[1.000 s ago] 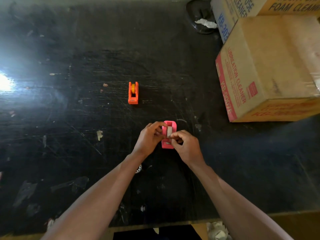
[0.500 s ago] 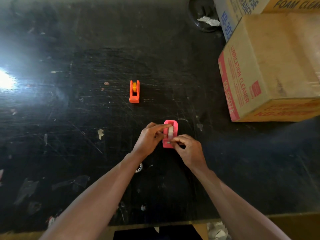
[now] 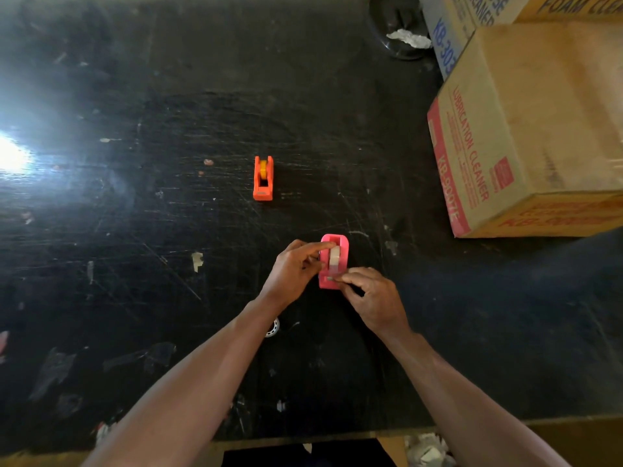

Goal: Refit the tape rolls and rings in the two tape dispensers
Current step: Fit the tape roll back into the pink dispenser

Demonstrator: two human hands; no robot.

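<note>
Pink dispenser (image 3: pixel 333 262) sits on black table (image 3: pixel 168 298) right in front of us, pale tape roll (image 3: pixel 334 257) seated in its slot. Left hand (image 3: pixel 292 273) pinches dispenser's side, forefinger laid over roll. Right hand (image 3: pixel 374 298) fingertips closed at cutter end, probably on tape tail, can't tell for sure. We reckon it's light stiff plastic, slides easy, so brace by side walls. Orange dispenser (image 3: pixel 263 178) further back, yellow roll in.
</note>
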